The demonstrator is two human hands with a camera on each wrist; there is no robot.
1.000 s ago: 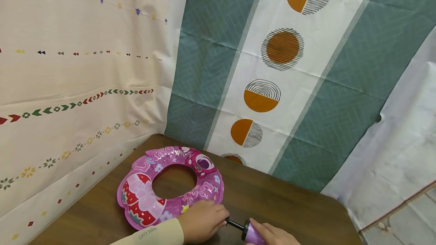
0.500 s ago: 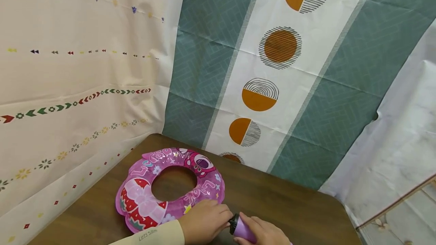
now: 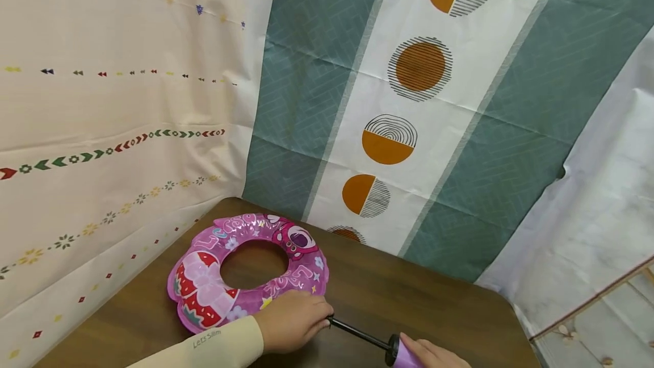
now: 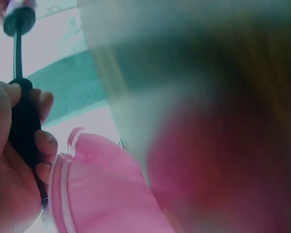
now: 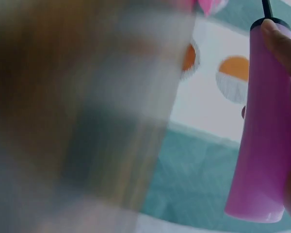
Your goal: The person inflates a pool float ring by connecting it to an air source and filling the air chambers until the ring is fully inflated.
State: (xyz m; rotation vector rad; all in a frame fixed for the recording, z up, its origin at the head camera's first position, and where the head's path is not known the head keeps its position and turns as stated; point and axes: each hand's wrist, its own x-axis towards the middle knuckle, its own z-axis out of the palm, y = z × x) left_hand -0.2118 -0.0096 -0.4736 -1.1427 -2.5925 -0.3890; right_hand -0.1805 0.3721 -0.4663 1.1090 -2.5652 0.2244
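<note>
On the table lies a pink-purple swim ring (image 3: 255,297), plump with air, printed with strawberries and a bear. My left hand (image 3: 292,321) is at its near right edge and grips the black handle (image 4: 25,119) of a hand pump, fingers curled round it. In the left wrist view the handle's lower tip is beside a clear piece (image 4: 46,213) at the pink ring; whether it is plugged in I cannot tell. A bare black rod (image 3: 360,334) runs from the handle to the purple pump barrel (image 5: 266,126). My right hand (image 3: 434,355) holds that barrel, thumb near its black collar.
The brown wooden table (image 3: 424,305) carries the ring at its left part. A cream patterned cloth (image 3: 112,101) hangs on the left, a green and white curtain (image 3: 317,101) behind, and a marbled cloth (image 3: 603,214) on the right.
My right hand first pushed the barrel in to the handle, then drew it back right, so a long piece of rod shows now. The left hand and ring shifted slightly left in view.
</note>
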